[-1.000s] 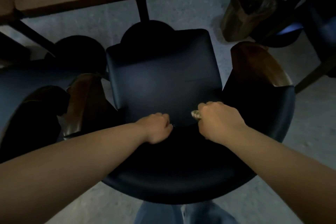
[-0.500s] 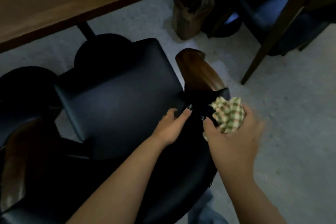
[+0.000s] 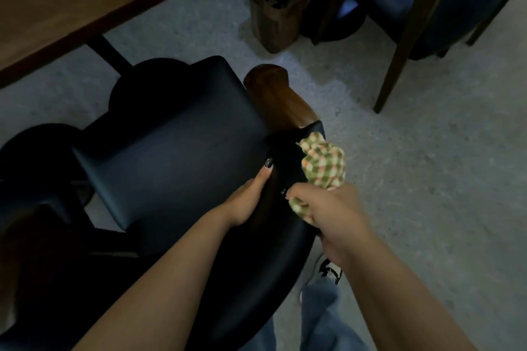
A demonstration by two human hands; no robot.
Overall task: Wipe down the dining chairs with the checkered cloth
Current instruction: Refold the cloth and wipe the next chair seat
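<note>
Your right hand (image 3: 332, 209) has pushed the checkered cloth (image 3: 323, 164) further along the chair (image 3: 171, 157) back toward the wooden armrest (image 3: 278, 102), fingers curled around it. Your left hand (image 3: 248, 199) rests flat, fingers straight, on the backrest.

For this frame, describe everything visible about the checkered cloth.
The green, cream and orange checkered cloth looks like soft woven fabric, crumpled into a loose wad rather than spread flat. The right hand grips its lower part, with a small fold showing below the fingers and the larger bunch sticking out above them. It sits at the right end of the dark padded chair backrest, just below the brown wooden armrest. Whether it presses on the padding cannot be told.
</note>
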